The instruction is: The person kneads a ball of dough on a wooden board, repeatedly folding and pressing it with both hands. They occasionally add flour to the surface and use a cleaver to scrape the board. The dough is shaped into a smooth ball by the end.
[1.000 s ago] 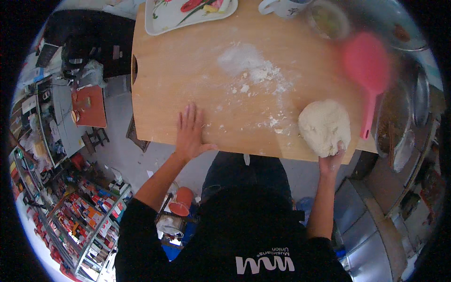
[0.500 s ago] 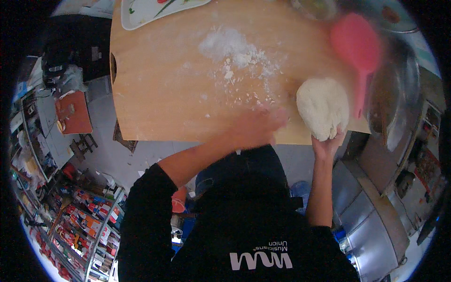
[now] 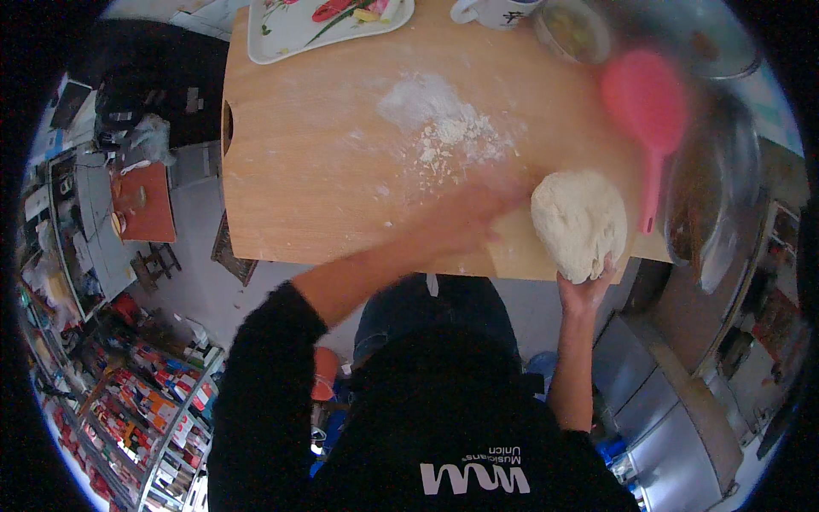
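Near right on the surface (image 3: 299, 188), half-curled right hand (image 3: 586, 288) grips dough (image 3: 576, 213); left hand (image 3: 488, 207), flat at left a second ago, now blurs near it, openness unclear, putting both hands dough-side.

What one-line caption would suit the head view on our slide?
Right hand holding the dough, blurred left hand near scattered white powder on a wooden board.

The left fingers (image 3: 502, 194), spread flat on the table (image 3: 299, 171) a second ago, have swung right, now blurred near the dough (image 3: 576, 209).
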A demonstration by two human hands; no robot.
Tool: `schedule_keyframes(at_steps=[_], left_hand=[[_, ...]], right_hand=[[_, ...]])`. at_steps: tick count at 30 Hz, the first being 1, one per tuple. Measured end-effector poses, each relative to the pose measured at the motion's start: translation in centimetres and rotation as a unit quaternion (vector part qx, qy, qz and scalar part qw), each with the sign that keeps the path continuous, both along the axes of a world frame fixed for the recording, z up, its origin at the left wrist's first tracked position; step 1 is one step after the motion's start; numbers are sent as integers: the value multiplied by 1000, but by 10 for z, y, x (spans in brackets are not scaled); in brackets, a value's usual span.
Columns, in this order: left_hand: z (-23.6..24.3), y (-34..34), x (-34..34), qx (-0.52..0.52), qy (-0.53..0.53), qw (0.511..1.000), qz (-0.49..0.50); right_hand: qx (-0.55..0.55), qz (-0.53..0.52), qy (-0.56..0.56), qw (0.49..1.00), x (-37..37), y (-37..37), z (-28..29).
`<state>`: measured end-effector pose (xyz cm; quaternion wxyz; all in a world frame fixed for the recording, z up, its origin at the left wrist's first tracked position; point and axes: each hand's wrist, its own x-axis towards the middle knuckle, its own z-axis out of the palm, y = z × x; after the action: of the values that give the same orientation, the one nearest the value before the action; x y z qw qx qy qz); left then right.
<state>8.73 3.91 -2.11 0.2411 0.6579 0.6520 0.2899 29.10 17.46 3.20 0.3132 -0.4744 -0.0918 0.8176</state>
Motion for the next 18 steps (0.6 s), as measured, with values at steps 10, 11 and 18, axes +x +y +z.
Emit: schedule_keyframes(at_steps=[10,11,18], left_hand=[[-45,74,1,7,150,966,212],[-27,64,-21,-29,133,963,232],[-4,-55,-57,-122,204,891,387]], right_hand=[[25,48,45,998,0,-8,11],[24,51,44,997,-1,-8,13],[39,83,28,995,-10,-14,12]])
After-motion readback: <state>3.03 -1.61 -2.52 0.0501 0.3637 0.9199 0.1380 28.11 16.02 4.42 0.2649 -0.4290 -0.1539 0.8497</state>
